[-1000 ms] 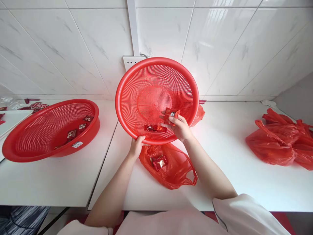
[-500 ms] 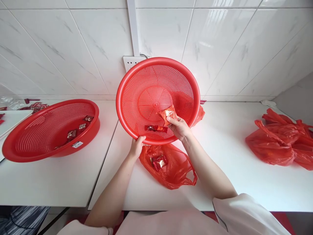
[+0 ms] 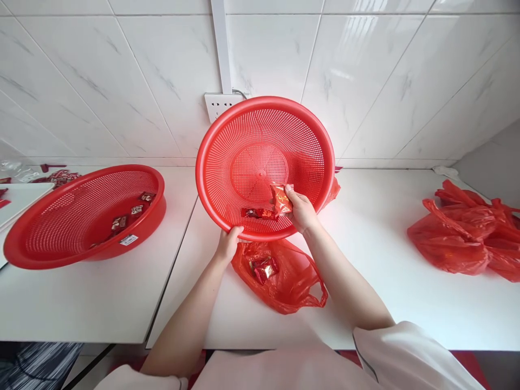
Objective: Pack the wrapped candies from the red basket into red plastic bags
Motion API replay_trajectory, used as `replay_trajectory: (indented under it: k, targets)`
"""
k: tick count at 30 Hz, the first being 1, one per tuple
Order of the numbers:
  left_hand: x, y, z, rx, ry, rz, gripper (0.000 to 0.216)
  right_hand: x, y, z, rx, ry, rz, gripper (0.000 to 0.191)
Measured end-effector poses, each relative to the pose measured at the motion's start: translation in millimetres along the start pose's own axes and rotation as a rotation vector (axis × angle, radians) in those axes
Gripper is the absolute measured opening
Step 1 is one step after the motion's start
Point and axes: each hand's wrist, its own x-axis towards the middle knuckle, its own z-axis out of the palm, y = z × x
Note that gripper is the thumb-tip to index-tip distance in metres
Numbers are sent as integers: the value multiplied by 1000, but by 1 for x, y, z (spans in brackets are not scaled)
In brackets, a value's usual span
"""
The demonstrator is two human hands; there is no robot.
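A red plastic colander (image 3: 260,124) is tilted so its inside faces me. My left hand (image 3: 228,244) grips its lower left rim, thumb over the edge. Inside its right part, my right hand (image 3: 301,210) pinches a shiny red snack packet (image 3: 281,199) with gold markings. Small red-wrapped packets (image 3: 255,213) lie in the bottom of the colander, partly covered by the held one. Below the rim, an opened red plastic bag (image 3: 292,281) rests on the white table, with red foil packets (image 3: 265,268) in it.
Another red colander (image 3: 87,211) with several wrapped pieces leans at the left. Knotted red bags (image 3: 459,233) sit at the right. A power socket (image 3: 215,104) is on the tiled wall (image 3: 162,65); a white tray (image 3: 24,200) stands far left.
The packet in my right hand has turned, so its printed face shows more, and has dropped slightly. The held colander has shifted a little to the right.
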Motion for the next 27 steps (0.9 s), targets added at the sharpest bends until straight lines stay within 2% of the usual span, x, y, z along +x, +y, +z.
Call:
replay_trajectory:
  k: [3,9,11,14,17,21,27]
  targets:
    - [1,-1,-1,-9,0,3,17,-1,3,-1,-88,-63,-86,44]
    - [2,-2,-1,-18,4,6,17,-9,-1,1,-340,-87,-235,45]
    - [1,-2,0,-19,16,1,17,-10,-2,2,-342,-50,-212,49]
    - [1,0,0,-2,19,-4,17,-8,-2,3,-181,24,-60,54]
    - [1,1,0,16,10,-4,18,-6,-3,2,-52,-3,33,50]
    - [1,0,-1,23,16,-1,16,-9,-4,2,-92,-53,-79,35]
    - [4,-3,-4,22,4,-14,15,-12,-3,1,-253,-79,-148,34]
